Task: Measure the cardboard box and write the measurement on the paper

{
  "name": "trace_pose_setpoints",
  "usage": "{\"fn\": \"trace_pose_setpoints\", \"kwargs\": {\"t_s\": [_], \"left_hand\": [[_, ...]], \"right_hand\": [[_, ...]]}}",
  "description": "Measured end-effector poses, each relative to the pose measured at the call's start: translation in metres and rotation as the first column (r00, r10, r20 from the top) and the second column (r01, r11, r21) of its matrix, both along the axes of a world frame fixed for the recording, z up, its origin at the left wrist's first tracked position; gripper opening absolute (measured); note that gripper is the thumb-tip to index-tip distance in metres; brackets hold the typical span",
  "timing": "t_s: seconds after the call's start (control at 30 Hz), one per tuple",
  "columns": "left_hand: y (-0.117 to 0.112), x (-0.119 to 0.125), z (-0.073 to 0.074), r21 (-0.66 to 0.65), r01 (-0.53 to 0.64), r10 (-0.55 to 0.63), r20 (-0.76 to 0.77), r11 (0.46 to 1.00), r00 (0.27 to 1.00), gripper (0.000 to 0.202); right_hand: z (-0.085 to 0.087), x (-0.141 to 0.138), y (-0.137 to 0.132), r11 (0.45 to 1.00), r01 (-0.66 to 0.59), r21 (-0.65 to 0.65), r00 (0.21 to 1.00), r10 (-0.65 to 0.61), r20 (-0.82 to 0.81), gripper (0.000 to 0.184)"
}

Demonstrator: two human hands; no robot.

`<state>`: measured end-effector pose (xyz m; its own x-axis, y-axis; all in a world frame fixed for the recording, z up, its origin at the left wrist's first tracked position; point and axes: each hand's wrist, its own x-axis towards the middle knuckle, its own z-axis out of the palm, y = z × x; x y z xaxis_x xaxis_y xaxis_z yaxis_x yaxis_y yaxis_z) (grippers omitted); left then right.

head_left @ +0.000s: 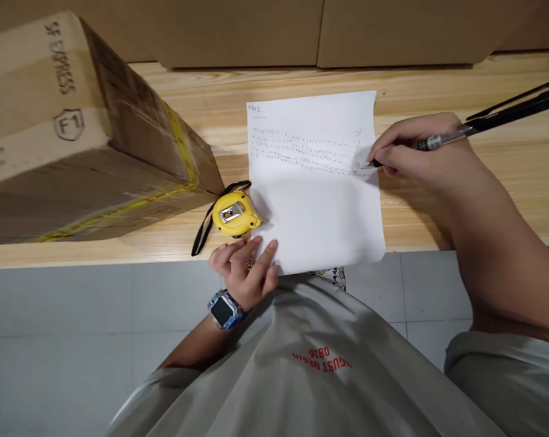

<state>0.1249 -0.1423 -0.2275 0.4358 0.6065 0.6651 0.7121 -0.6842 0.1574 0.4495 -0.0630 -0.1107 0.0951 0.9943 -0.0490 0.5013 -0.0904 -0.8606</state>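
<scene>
A white sheet of paper lies on the wooden table, its upper half covered with lines of small handwriting. My right hand grips a black pen, the tip touching or just over the paper near its right edge, at the end of the lowest written lines. With fingers spread, my left hand rests at the lower left corner of the sheet. Just above those fingers sits a yellow tape measure with a black wrist strap, close against the paper's left edge.
A large taped cardboard box stands on the left of the wooden table. More cardboard boxes line the back. The table's front edge runs just before my body, above a grey tiled floor.
</scene>
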Motion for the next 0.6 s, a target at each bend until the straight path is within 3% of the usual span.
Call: {"fn": "trace_pose_setpoints", "kwargs": {"t_s": [0.13,0.23,0.4,0.6], "left_hand": [[-0.008,0.01,0.002,-0.017,0.022,-0.021,0.016,1.0,1.0,0.04],[-0.011,0.015,0.003,-0.038,0.01,-0.008,0.052,0.999,0.999,0.039],[-0.012,0.014,0.006,-0.056,0.009,-0.006,0.07,0.998,0.998,0.038],[-0.011,0.01,0.004,-0.07,0.029,-0.023,0.083,0.997,0.996,0.037]], "right_hand": [[0.009,-0.038,0.02,0.973,-0.209,-0.093,0.978,0.209,-0.011,0.016],[0.002,-0.072,0.042,0.945,-0.298,-0.132,0.954,0.293,-0.062,0.018],[-0.025,-0.105,0.073,0.965,-0.232,-0.123,0.963,0.21,-0.167,0.014],[-0.035,-0.105,0.077,0.98,-0.158,-0.119,0.974,0.135,-0.18,0.016]]}}
